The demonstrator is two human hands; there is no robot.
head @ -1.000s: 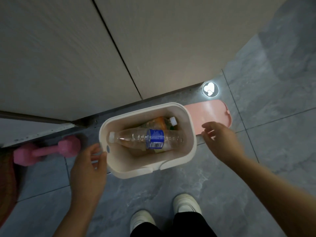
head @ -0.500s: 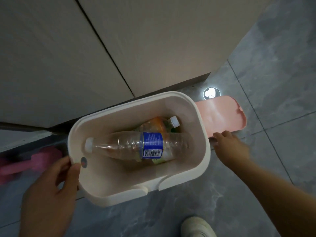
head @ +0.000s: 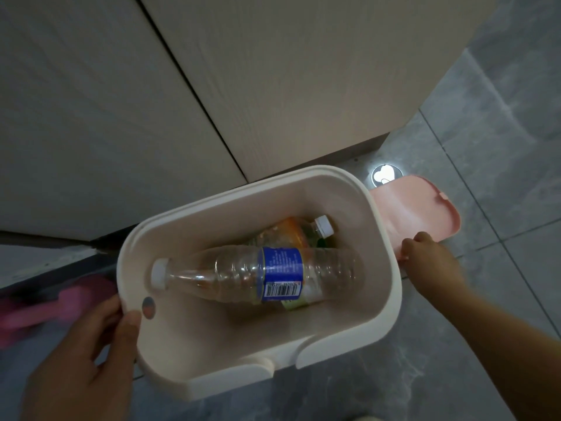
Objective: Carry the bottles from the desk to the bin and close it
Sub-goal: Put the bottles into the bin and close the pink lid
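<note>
A white bin stands open on the grey floor below me. Inside it lies a clear bottle with a blue label, white cap to the left. Under that bottle rests an orange-labelled bottle with a white cap. The bin's pink lid lies flat on the floor to the right of the bin. My left hand grips the bin's left rim, thumb over the edge. My right hand has its fingers curled on the pink lid's near edge.
Pale cabinet panels rise right behind the bin. A pink dumbbell lies on the floor at the left. A small bright round spot shows on the floor behind the lid. The grey tiled floor stretches to the right.
The view has dropped closer to the bin. My left hand closed on the bin's left rim. My right hand moved forward onto the pink lid's near edge.
</note>
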